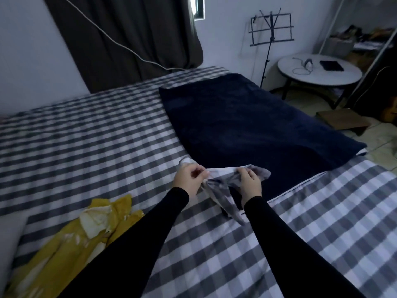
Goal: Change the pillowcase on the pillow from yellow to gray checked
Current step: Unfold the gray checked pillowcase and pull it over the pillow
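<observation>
Both grips are closed on cloth: my left hand (189,179) pinches the white hem of the gray checked pillowcase (225,190), and my right hand (250,183) clutches its bunched edge, holding it just above the bed (86,136).

Risk, as I judge it: the case matches the checked bedding, so I may lose the opening or gather up the sheet with it. The bunched fabric may also be inside out.

The case appears crumpled, soft and limp, gray-and-white checked. The yellow pillowcase (86,231) lies discarded at lower left. I cannot positively identify the pillow.
</observation>
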{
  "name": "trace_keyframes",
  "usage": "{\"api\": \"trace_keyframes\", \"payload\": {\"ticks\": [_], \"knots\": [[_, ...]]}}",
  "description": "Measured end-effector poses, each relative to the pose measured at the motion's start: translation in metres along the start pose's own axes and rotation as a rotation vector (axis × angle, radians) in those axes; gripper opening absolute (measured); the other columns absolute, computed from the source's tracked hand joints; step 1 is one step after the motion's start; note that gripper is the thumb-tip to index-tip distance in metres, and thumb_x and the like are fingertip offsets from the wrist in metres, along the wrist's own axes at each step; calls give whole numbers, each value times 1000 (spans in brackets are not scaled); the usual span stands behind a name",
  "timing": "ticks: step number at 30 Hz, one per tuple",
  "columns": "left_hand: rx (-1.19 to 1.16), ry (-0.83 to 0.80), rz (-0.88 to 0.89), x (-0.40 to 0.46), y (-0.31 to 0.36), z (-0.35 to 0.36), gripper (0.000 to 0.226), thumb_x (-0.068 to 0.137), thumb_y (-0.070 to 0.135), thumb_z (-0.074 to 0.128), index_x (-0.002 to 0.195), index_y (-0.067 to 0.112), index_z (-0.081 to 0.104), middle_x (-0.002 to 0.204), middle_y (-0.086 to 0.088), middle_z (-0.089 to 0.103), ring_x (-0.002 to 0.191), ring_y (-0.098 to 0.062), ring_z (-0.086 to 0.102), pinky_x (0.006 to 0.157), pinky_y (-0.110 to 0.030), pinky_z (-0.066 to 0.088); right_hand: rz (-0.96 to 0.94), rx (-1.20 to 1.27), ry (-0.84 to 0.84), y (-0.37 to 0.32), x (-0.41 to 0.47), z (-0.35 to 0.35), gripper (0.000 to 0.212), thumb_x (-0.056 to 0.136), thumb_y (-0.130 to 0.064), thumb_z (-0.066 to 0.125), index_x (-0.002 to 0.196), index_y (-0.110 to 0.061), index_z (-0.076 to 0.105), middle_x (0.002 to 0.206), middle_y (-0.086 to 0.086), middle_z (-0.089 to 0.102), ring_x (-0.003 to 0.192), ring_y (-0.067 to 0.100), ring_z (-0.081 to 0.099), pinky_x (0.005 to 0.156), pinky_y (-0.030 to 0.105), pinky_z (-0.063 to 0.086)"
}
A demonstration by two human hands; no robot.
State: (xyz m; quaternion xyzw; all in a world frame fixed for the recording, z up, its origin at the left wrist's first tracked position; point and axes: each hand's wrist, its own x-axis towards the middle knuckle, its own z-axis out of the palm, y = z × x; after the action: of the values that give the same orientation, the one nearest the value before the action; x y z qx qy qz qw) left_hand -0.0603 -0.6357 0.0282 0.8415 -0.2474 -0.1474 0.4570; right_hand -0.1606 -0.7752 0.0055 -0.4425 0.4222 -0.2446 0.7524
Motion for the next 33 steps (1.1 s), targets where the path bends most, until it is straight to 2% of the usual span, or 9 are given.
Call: {"api": "trace_keyframes", "payload": {"ticks": [4,8,15,19,21,24,27,30,33], "knots": [[21,-3,62,-32,9,-62,14,94,31,57,85,21,59,91,2,62,77,-12,57,67,-16,43,-56,18,-103,-18,-51,38,4,88,-11,58,90,-9,61,75,-3,54,69,10,52,61,24,44],[51,67,49,-69,10,-129,18,97,34,49,88,20,55,84,-3,64,78,-19,58,67,-27,43,-123,-49,-264,-20,-100,78,20,85,-17,65,70,-14,52,71,1,50,73,16,51,64,25,42],[29,122,11,-123,8,-256,31,87,45,61,88,14,64,73,6,62,68,-9,58,57,-15,41,-285,-184,-506,-15,-193,161,22,84,-25,72,79,-7,60,73,8,56,69,20,53,65,30,46],[36,107,28,-153,-5,-310,15,86,37,66,89,24,70,92,9,69,92,-8,62,71,-13,42,-353,-218,-562,-14,-236,205,19,81,-24,75,71,-16,61,69,2,61,66,17,57,65,33,47],[-37,167,37,-168,-9,-334,14,86,37,65,89,25,71,91,11,70,95,-9,65,76,-15,45,-392,-187,-654,-10,-253,221,16,81,-18,76,85,-20,60,68,-3,59,65,11,58,65,30,48],[-69,229,56,-189,-10,-368,11,88,35,62,88,27,71,87,15,70,90,-5,65,75,-12,47,-540,-456,-859,-2,-271,238,49,73,-14,82,115,-24,57,79,-5,61,70,3,59,66,19,49],[-8,224,59,-206,-15,-399,24,88,39,61,98,21,73,97,8,71,96,-7,64,84,-20,47,-713,-900,-916,11,-283,258,34,71,-29,83,97,-13,67,93,-4,52,85,2,52,73,16,40],[56,288,-15,-224,-32,-424,29,89,41,61,102,19,74,99,9,69,94,-6,62,82,-20,45,-760,-1012,-875,19,-288,270,31,74,-46,75,74,-18,64,108,-2,52,107,11,46,89,22,40],[164,408,-100,-237,-55,-439,24,91,42,59,91,22,72,89,5,70,89,-15,64,71,-24,46,-555,-1053,-986,20,-301,278,40,85,-47,65,68,-13,54,74,0,60,73,12,57,69,28,44]]}}
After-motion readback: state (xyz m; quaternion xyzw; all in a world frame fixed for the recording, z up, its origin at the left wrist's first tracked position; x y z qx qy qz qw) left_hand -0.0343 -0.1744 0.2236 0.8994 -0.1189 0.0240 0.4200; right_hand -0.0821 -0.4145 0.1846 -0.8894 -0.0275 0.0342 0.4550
